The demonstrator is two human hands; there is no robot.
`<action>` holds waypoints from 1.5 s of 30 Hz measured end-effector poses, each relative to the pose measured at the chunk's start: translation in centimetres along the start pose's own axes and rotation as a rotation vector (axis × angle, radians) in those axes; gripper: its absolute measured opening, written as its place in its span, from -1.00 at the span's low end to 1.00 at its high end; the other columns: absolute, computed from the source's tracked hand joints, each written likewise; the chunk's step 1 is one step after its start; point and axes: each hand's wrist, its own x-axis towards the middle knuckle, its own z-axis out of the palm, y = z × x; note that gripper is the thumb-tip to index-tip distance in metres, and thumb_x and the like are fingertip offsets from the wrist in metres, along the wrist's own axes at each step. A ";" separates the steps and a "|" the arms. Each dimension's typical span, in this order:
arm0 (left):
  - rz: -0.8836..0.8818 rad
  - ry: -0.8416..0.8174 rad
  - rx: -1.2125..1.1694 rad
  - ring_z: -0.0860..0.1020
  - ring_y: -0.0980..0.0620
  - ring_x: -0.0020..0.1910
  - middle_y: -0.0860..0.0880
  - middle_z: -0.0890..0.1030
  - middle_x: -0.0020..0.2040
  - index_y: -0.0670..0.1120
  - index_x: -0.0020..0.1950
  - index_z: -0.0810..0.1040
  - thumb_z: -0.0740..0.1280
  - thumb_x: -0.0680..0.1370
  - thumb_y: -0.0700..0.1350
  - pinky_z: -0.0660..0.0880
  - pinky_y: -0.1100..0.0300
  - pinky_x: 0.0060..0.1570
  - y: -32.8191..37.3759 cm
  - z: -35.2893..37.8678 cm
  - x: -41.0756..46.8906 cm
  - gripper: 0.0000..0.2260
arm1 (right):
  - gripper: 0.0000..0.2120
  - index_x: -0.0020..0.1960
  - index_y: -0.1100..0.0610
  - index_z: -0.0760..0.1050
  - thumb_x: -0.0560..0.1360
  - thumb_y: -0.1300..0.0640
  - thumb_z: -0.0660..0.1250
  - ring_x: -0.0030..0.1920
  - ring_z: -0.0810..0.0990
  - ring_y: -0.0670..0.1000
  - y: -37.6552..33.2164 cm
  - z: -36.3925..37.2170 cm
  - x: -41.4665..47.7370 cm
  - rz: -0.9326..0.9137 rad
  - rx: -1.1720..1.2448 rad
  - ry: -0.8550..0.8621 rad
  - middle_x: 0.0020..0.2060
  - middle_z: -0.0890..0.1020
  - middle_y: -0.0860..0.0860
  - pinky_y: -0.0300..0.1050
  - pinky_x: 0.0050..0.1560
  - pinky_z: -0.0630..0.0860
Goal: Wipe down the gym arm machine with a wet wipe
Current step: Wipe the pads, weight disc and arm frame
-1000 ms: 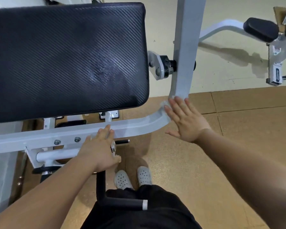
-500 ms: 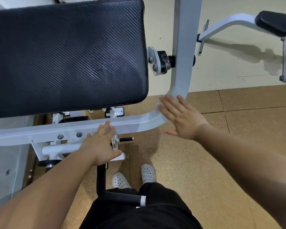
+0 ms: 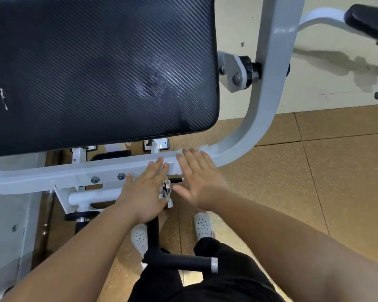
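The gym arm machine has a grey-white curved frame bar (image 3: pixel 268 88) that runs below a large black textured pad (image 3: pixel 96 68). My right hand (image 3: pixel 198 178) lies flat, fingers together, on the horizontal part of the bar. It presses a white wet wipe (image 3: pixel 207 147), of which only an edge shows past the fingertips. My left hand (image 3: pixel 145 190) rests flat on the same bar just beside it, over a small adjustment pin (image 3: pixel 176 180), and holds nothing.
A black handle with a silver end cap (image 3: pixel 183 261) sticks out in front of my legs. A pivot bracket (image 3: pixel 236 70) sits between pad and upright. Another machine's white arm with a black pad (image 3: pixel 367 20) is at the far right. The floor (image 3: pixel 314 171) is brown cork.
My right hand has slid the wipe left along the bar, from the bend down to the straight part, ending next to my left hand. The left hand has stayed put.
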 end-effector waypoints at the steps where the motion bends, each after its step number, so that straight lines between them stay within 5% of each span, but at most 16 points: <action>1: 0.033 0.020 -0.034 -0.26 0.11 0.61 0.20 -0.37 0.58 0.11 0.64 -0.24 0.25 0.64 0.06 -0.15 -0.22 0.58 -0.5 -0.2 -0.2 -0.24 | -0.18 0.67 0.13 -0.24 0.64 -0.39 -0.21 0.66 -0.10 0.17 1.4 -0.3 -0.5 -0.036 -0.060 -0.006 0.66 -0.04 0.16 0.13 0.62 -0.24; 6: -0.009 0.182 0.050 -0.12 0.04 0.64 0.08 -0.17 0.66 0.05 0.66 -0.08 0.21 0.64 0.13 -0.19 -0.07 0.58 -4.0 -0.6 -2.1 -0.31 | -0.09 0.59 0.28 0.20 0.60 -0.45 -0.18 0.54 0.26 0.28 5.8 -1.9 -2.5 0.112 -0.254 -0.007 0.49 0.38 0.26 0.22 0.61 0.04; 10: -0.066 0.112 0.135 -0.10 -0.07 0.64 0.00 -0.18 0.67 -0.01 0.67 -0.13 0.18 0.61 0.23 -0.02 -0.19 0.58 -6.8 -0.7 -3.0 -0.24 | 0.00 0.65 0.27 0.04 0.56 -0.51 -0.27 0.62 0.07 0.25 -1.8 -1.5 -0.2 0.280 -0.036 -0.024 0.61 0.17 0.25 0.21 0.63 -0.07; 14: -0.032 0.040 0.161 -0.16 -0.03 0.64 0.04 -0.23 0.66 0.00 0.66 -0.18 0.18 0.62 0.21 0.00 -0.19 0.56 -8.0 -1.3 -3.0 -0.22 | -0.09 0.68 0.17 -0.10 0.57 -0.46 -0.29 0.65 -0.09 0.17 -8.3 -1.4 3.3 0.153 0.088 -0.038 0.66 0.00 0.16 0.15 0.63 -0.17; 18: -0.048 0.003 0.190 -0.15 -0.05 0.64 0.03 -0.22 0.66 -0.01 0.66 -0.19 0.17 0.62 0.23 0.02 -0.21 0.56 -7.5 -1.7 -2.5 -0.23 | -0.19 0.69 0.08 -0.18 0.63 -0.42 -0.25 0.66 -0.11 0.10 -5.6 -1.5 2.5 0.025 0.028 -0.036 0.67 -0.03 0.09 0.09 0.63 -0.24; 23: -0.042 -0.042 0.245 -0.14 -0.05 0.64 0.03 -0.23 0.66 0.00 0.66 -0.21 0.18 0.61 0.23 0.01 -0.21 0.56 -7.5 -2.1 -2.3 -0.21 | -0.07 0.67 0.23 -0.14 0.59 -0.46 -0.31 0.65 -0.22 0.22 0.7 0.3 -2.2 0.444 -0.081 0.080 0.66 -0.03 0.23 0.23 0.62 -0.21; 29: -0.070 -0.086 0.199 0.04 -0.05 0.63 0.07 -0.16 0.67 0.03 0.67 -0.11 0.20 0.61 0.09 0.11 -0.15 0.55 -7.1 -3.4 -2.0 -0.28 | -0.11 0.59 0.17 -0.46 0.60 -0.45 -0.25 0.52 -0.57 0.22 -10.0 2.4 2.2 0.489 0.361 0.123 0.52 -0.52 0.24 0.25 0.58 -0.36; 33: -0.076 -0.122 0.160 0.10 -0.02 0.61 0.11 -0.17 0.66 0.01 0.67 -0.08 0.22 0.59 -0.02 0.23 -0.11 0.51 -7.2 -3.8 -1.7 -0.28 | -0.13 0.57 0.17 -0.49 0.61 -0.41 -0.22 0.51 -0.59 0.17 -12.3 2.6 3.4 0.625 0.635 0.208 0.51 -0.55 0.20 0.18 0.57 -0.41; 39: -0.047 -0.116 0.163 0.16 -0.01 0.59 0.12 -0.13 0.66 0.03 0.67 -0.04 0.18 0.65 -0.06 0.26 0.04 0.49 -7.5 -4.3 -1.5 -0.36 | -0.07 0.62 0.21 -0.41 0.63 -0.40 -0.08 0.54 -0.53 0.21 -4.3 0.5 4.2 1.012 0.866 0.497 0.53 -0.52 0.25 0.29 0.59 -0.29; 45: -0.055 -0.111 0.163 0.19 0.00 0.58 0.11 -0.13 0.66 0.01 0.67 -0.02 0.18 0.65 -0.04 0.27 0.05 0.48 -7.4 -4.1 -1.2 -0.37 | -0.09 0.59 0.17 -0.50 0.62 -0.42 -0.14 0.51 -0.59 0.20 -10.2 1.7 3.5 0.773 0.854 0.307 0.48 -0.59 0.24 0.18 0.57 -0.39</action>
